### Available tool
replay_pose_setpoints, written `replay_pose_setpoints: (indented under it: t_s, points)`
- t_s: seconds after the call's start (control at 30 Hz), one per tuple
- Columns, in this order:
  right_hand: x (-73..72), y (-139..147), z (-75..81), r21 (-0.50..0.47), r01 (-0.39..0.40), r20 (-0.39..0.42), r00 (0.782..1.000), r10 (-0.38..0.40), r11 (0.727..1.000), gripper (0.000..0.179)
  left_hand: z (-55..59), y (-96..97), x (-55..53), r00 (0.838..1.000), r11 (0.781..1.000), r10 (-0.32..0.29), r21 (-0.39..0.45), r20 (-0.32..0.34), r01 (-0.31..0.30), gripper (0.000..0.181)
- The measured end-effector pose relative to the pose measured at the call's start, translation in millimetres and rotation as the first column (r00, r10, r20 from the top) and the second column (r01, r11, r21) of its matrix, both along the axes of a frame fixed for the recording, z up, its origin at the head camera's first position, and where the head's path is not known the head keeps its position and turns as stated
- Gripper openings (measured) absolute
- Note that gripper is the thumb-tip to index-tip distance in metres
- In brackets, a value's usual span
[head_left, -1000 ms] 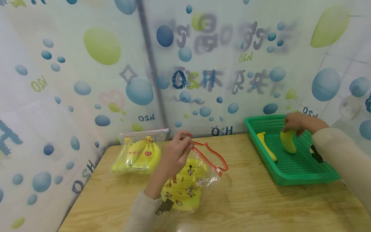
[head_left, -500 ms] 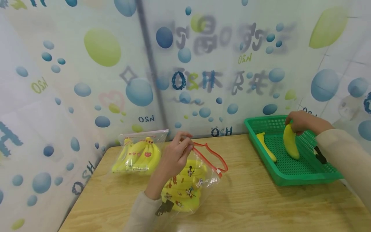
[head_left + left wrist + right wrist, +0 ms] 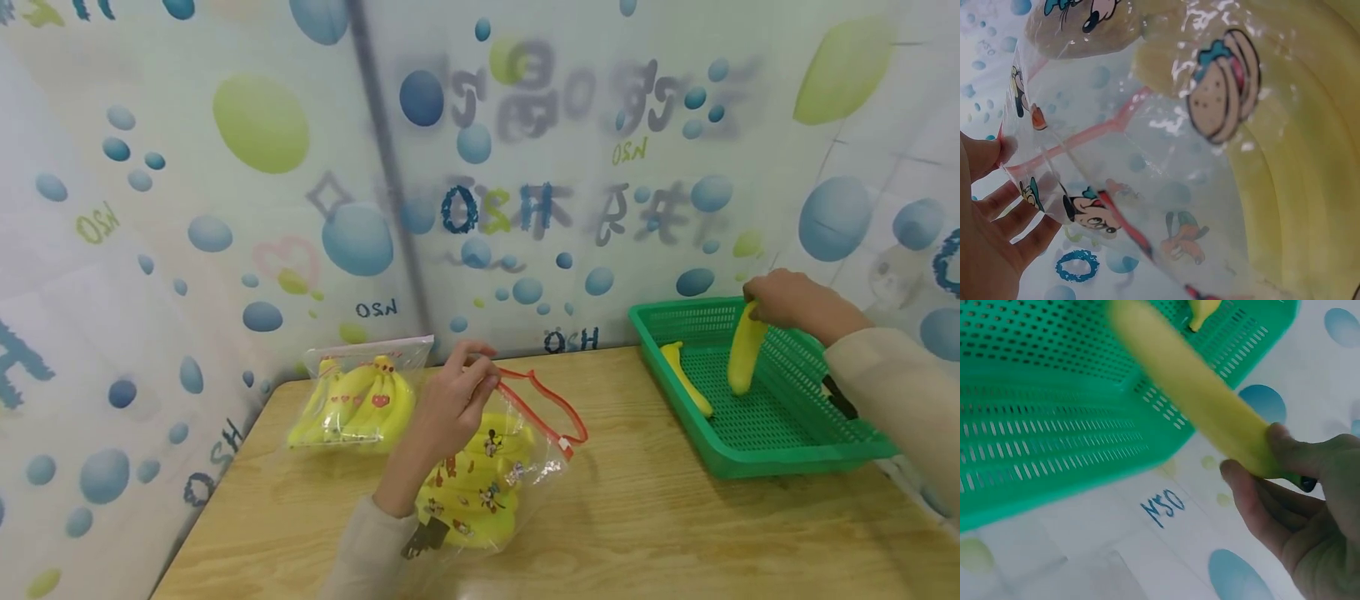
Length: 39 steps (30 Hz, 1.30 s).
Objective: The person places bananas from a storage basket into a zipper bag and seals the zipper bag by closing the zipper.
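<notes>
My right hand point(image 3: 798, 304) pinches a yellow banana point(image 3: 746, 350) near one end, thumb on one side and fingers on the other; it hangs over the green basket point(image 3: 795, 461). The dark tip of the banana point(image 3: 1194, 394) pokes out past the thumb in the right wrist view. With thumb and fingers, my left hand point(image 3: 448, 400) pinches the rim of a clear zip bag point(image 3: 551, 475) printed with cartoon figures. Several bananas point(image 3: 480, 521) lie inside this bag, and its red zip mouth point(image 3: 1072, 145) gapes. Another banana point(image 3: 686, 379) lies along the basket's left side.
At the back left of the wooden table point(image 3: 622, 517) lies a second clear bag point(image 3: 352, 400) with red heart prints and several bananas in it. A curtain point(image 3: 480, 275) printed with bubbles stands behind the table. The basket sits on the right, close to the curtain.
My right hand has lifted the banana upward and a little right, and the banana has swung to slant the other way. My left hand keeps its hold on the bag.
</notes>
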State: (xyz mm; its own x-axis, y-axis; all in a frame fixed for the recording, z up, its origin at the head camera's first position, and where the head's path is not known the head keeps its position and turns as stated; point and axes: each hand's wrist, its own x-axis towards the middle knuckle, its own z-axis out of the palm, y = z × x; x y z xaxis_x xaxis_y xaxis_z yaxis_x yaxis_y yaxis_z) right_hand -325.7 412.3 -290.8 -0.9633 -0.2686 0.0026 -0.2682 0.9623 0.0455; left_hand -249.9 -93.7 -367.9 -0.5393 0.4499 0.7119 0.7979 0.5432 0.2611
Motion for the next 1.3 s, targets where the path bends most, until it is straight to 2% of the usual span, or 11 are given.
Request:
replay_pose_setpoints:
  t_s: [0.2, 0.4, 0.53, 0.67, 0.87, 0.97, 1.1, 1.17, 1.3]
  points:
    - [3.5, -9, 17.0, -0.017, -0.003, -0.089, 0.996, 0.001, 1.000, 0.027, 0.3, -0.4, -0.2, 1.000, 1.000, -0.001, 0.003, -0.003, 0.001, 0.012]
    - [10.4, -30, 39.4, -0.041, -0.057, -0.164, 0.985, 0.050, 0.998, 0.027, 0.5, -0.7, -2.0, 1.000, 1.000, -0.007, 0.003, -0.010, 0.007, 0.013]
    - [19.5, -52, 52.2, -0.058, -0.082, -0.189, 0.979, 0.070, 0.995, 0.029, 0.3, -0.8, -3.3, 1.000, 1.000, -0.014, 0.007, -0.008, 0.014, 0.013]
    - [31.8, -77, 58.4, -0.086, -0.121, -0.208, 0.973, 0.101, 0.989, 0.031, 0.4, -1.0, -3.7, 1.000, 1.000, -0.012, 0.004, 0.001, 0.012, 0.013]
    - [52.8, -115, 57.1, -0.153, -0.229, -0.254, 0.949, 0.186, 0.961, 0.024, 0.2, -1.6, -2.8, 1.000, 1.000, -0.012, 0.013, 0.009, 0.012, 0.013]
    - [62.2, -133, 52.3, -0.191, -0.301, -0.258, 0.934, 0.248, 0.934, 0.018, 0.3, -1.8, -1.9, 1.000, 1.000, -0.010, 0.019, 0.009, 0.010, 0.013]
    - [70.9, -156, 42.2, -0.237, -0.372, -0.218, 0.920, 0.324, 0.897, 0.019, 0.9, -1.6, -1.0, 1.000, 1.000, -0.006, 0.020, 0.003, 0.006, 0.013]
    - [73.1, -167, 35.8, -0.253, -0.382, -0.199, 0.920, 0.338, 0.889, 0.021, 0.8, -1.6, -1.0, 1.000, 1.000, -0.005, 0.022, -0.001, 0.005, 0.013]
    - [75.7, -186, 21.9, -0.309, -0.353, -0.154, 0.935, 0.320, 0.883, 0.023, 0.2, -1.4, -1.2, 1.000, 1.000, -0.005, 0.022, -0.004, 0.005, 0.013]
